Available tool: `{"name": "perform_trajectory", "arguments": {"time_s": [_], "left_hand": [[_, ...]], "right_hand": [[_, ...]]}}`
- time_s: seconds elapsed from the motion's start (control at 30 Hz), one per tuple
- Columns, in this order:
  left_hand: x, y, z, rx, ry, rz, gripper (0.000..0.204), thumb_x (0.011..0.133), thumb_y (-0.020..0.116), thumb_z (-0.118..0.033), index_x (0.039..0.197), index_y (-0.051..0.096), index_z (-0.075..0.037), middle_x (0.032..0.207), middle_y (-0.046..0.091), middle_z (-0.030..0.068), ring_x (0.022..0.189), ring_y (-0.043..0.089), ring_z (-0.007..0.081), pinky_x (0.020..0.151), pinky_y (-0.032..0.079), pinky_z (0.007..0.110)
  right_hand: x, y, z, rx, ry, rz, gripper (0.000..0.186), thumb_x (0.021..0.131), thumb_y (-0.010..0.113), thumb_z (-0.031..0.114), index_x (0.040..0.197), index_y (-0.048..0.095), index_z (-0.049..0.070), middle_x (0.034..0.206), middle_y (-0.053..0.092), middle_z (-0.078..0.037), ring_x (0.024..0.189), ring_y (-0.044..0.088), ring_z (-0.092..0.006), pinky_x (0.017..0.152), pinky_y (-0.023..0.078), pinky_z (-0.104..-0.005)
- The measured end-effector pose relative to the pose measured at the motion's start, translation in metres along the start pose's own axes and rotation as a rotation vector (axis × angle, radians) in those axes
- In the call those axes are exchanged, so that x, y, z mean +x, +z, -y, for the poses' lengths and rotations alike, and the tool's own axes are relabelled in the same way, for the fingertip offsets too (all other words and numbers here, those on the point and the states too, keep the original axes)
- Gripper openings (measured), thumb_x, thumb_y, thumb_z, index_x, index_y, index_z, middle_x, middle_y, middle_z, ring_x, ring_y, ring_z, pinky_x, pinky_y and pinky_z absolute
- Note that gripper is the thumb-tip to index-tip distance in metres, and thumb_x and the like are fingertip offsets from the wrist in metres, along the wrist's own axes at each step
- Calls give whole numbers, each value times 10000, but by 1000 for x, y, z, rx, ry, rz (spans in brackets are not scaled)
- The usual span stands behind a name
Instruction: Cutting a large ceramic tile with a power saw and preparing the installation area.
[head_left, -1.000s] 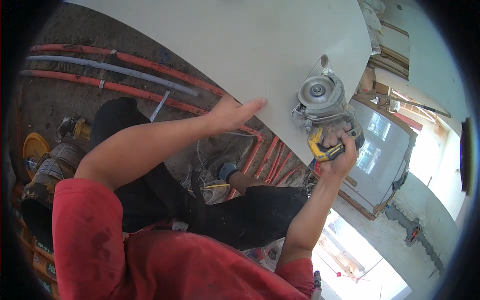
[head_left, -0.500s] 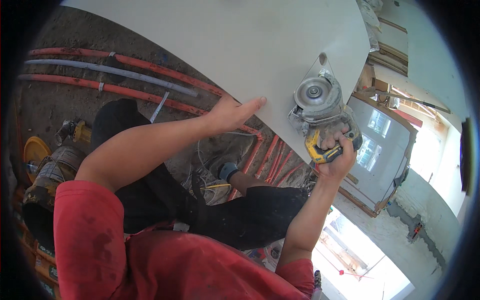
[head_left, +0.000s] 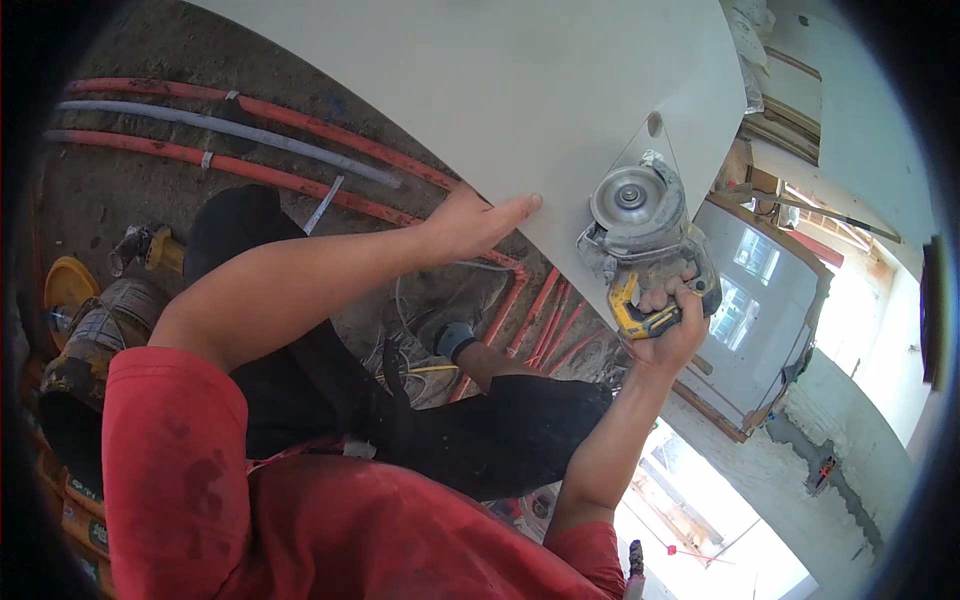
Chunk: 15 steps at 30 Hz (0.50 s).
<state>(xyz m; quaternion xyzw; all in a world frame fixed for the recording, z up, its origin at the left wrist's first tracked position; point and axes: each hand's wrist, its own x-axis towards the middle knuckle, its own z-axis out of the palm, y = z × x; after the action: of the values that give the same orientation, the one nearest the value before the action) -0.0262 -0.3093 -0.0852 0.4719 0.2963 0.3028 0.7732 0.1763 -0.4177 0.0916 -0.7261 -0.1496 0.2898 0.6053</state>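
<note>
My right hand [head_left: 675,322] is wrapped round the yellow-and-black handle of a dusty handheld disc cutter [head_left: 640,215]. The cutter rests over the near right corner of a large off-white slab [head_left: 500,100], its round metal hub facing up. Thin lines on the slab run from beside the cutter to a small oval hole [head_left: 654,124] just beyond it. My left hand [head_left: 475,225] grips the slab's near edge, left of the cutter, thumb on top; the other fingers are mostly hidden.
Red pipes [head_left: 290,120] and a grey pipe [head_left: 230,130] run along the dirt floor at left. A dirty bucket [head_left: 120,310] and a yellow tool [head_left: 165,255] lie by my left knee. A framed glossy panel [head_left: 750,300] leans at right. Loose cables lie by my foot.
The cutter has drawn back very slightly from the oval hole. My left hand keeps its hold on the slab edge, and the whole view has shifted a little.
</note>
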Motion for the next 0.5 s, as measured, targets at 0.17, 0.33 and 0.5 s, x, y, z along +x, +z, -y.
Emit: {"name": "perform_trajectory", "arguments": {"time_s": [0.17,0.33,0.5], "left_hand": [[4,-2,-10,7,2,13,418,972,613,-278,1234,597,48,1159,675,174,1092,630,261,962,498,414],[11,-1,-9,28,-4,2,416,973,609,-274,1234,595,49,1157,674,170,1088,628,259,960,498,411],[16,1,-6,4,22,4,416,974,607,-281,1227,597,50,1146,677,169,1073,633,264,955,500,411]], "right_hand": [[2,-5,-2,-15,4,8,244,837,538,22,1080,558,22,773,541,-57,609,521,-166,531,444,-325],[2,-5,-3,-31,0,-2,249,845,539,36,1093,554,24,770,540,-61,614,519,-165,537,446,-328],[1,-4,-1,-23,1,21,246,851,536,40,1097,550,29,765,535,-60,605,510,-168,537,447,-333]]}}
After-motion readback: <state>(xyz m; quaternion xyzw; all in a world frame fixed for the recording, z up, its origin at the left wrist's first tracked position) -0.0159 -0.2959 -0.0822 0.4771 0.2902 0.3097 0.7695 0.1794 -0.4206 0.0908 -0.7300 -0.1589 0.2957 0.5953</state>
